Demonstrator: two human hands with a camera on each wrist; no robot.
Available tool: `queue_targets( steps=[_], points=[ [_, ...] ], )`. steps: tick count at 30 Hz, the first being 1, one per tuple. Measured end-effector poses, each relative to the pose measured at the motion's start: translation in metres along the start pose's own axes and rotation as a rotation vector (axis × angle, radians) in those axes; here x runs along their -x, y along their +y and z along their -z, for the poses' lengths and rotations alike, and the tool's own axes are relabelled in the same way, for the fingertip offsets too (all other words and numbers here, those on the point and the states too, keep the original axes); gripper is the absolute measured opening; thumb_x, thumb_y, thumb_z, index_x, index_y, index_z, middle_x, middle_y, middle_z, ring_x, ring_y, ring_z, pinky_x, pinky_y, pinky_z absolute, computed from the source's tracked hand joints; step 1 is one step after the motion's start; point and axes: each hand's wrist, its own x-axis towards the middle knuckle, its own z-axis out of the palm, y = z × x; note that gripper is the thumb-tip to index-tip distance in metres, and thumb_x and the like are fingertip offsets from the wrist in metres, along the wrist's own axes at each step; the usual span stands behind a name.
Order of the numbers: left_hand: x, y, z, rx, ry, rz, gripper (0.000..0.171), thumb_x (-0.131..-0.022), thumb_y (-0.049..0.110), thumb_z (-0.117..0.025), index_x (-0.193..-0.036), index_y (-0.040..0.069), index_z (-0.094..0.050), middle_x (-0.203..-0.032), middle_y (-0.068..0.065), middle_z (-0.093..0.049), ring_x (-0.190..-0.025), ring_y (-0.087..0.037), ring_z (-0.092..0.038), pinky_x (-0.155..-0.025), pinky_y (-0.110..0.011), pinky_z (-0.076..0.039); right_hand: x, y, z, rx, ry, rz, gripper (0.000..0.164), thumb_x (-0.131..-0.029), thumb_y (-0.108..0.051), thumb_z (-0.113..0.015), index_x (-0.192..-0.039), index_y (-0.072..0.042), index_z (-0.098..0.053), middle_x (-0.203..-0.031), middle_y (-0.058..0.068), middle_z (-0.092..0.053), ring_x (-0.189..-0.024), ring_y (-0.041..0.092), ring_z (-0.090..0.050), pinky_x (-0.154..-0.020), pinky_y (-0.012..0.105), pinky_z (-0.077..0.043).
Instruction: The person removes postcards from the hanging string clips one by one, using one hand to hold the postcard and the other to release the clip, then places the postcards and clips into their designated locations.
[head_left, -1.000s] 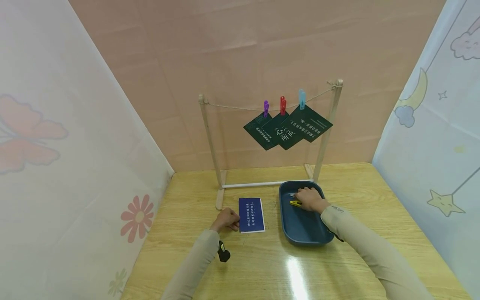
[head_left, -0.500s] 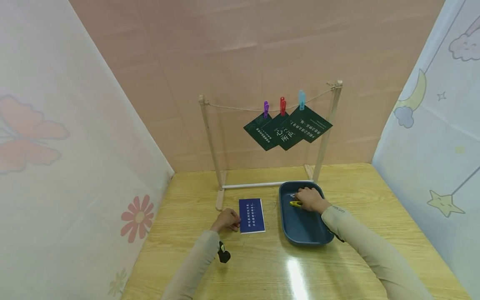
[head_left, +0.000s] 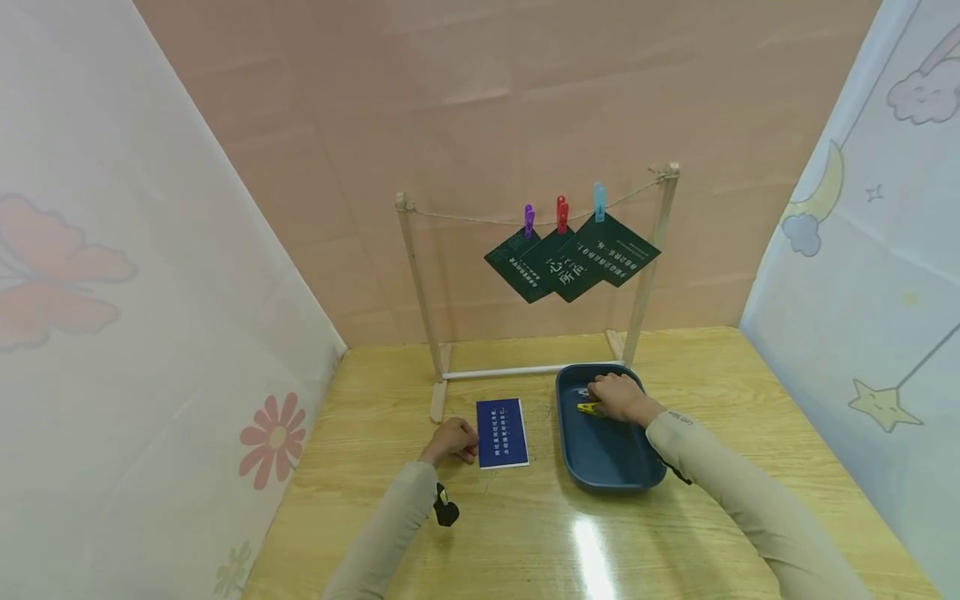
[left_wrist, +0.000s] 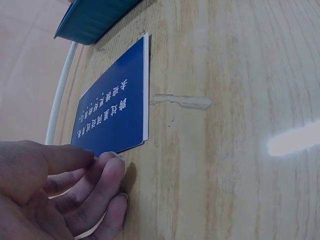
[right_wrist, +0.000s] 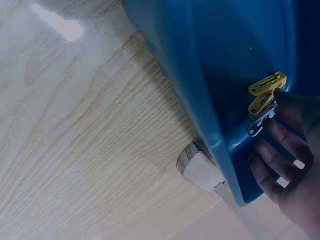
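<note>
In the left wrist view, my left hand (left_wrist: 75, 190) pinches the near edge of a blue card (left_wrist: 110, 100) with white writing between thumb and forefinger. This card, white-edged as if another sheet lies under it, rests flat on the table. Inside a dark blue bin, my right hand (head_left: 619, 398) reaches down to two clothespins. Its thumb and forefinger close on the end of a grey clothespin (right_wrist: 255, 129) on the bin's floor. Right beside it lies a yellow clothespin (right_wrist: 261, 86), by the thumb tip. Some of the grip is hidden by the fingers.
Behind the hands stands a wooden frame (head_left: 420, 292) with a string. Dark green cards (head_left: 607, 254) hang from it on purple (head_left: 529, 221), red (head_left: 562, 215) and light blue (head_left: 600, 202) clothespins. The blue bin (head_left: 611, 485) stands before its right post. Cloth walls enclose the wooden table (head_left: 510, 542).
Both hands keep their places at the card and in the bin. The head view has shifted very slightly; nothing else visibly differs.
</note>
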Motion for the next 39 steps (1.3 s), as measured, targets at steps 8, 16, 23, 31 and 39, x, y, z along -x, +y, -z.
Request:
queue_targets(
  steps=[8, 16, 23, 31, 39],
  points=[
    [0.0, 0.005, 0.0, -0.016, 0.04, -0.032, 0.007, -0.096, 0.002, -0.059, -0.097, -0.004, -0.062, -0.078, -0.017, -0.069, -0.065, -0.026, -0.069, -0.062, -0.037, -0.058, 0.006, -0.001, 0.002, -0.036, 0.065, 0.015, 0.015, -0.091, -0.015, -0.073, -0.08, -0.014, -0.062, -0.075, 0.0, -0.052, -0.064, 0.017, -0.048, -0.057, 0.032, -0.039],
    [-0.003, 0.011, -0.005, 0.022, 0.044, -0.099, 0.007, -0.097, 0.003, -0.06, -0.097, -0.004, -0.06, -0.077, -0.015, -0.07, -0.064, -0.027, -0.07, -0.064, -0.038, -0.059, 0.007, -0.001, 0.001, -0.053, 0.118, 0.025, 0.009, -0.094, -0.012, -0.068, -0.085, -0.012, -0.066, -0.076, -0.001, -0.056, -0.063, 0.014, -0.051, -0.054, 0.031, -0.042],
    [-0.004, 0.015, -0.006, 0.039, 0.084, -0.059, 0.007, -0.097, 0.006, -0.06, -0.097, -0.001, -0.061, -0.077, -0.012, -0.069, -0.067, -0.024, -0.07, -0.067, -0.038, -0.058, 0.004, -0.001, -0.002, -0.067, 0.193, 0.046, 0.008, -0.095, -0.014, -0.067, -0.088, -0.011, -0.066, -0.078, 0.0, -0.058, -0.065, 0.017, -0.055, -0.056, 0.034, -0.047],
    [-0.007, 0.016, -0.007, 0.038, 0.091, -0.077, 0.01, -0.098, 0.007, -0.059, -0.101, -0.002, -0.061, -0.079, -0.013, -0.069, -0.072, -0.029, -0.07, -0.069, -0.041, -0.057, -0.002, 0.0, -0.003, -0.085, 0.216, 0.033, 0.011, -0.096, -0.016, -0.066, -0.086, -0.014, -0.064, -0.075, -0.002, -0.055, -0.063, 0.015, -0.053, -0.055, 0.033, -0.045],
    [-0.012, 0.024, -0.009, 0.042, 0.089, -0.119, 0.012, -0.1, 0.01, -0.058, -0.103, -0.001, -0.062, -0.081, -0.013, -0.07, -0.075, -0.028, -0.071, -0.071, -0.042, -0.057, -0.008, 0.001, -0.002, -0.098, 0.332, 0.045, 0.021, -0.096, -0.016, -0.067, -0.076, -0.016, -0.059, -0.065, -0.007, -0.047, -0.053, 0.008, -0.045, -0.05, 0.03, -0.04]
  ],
)
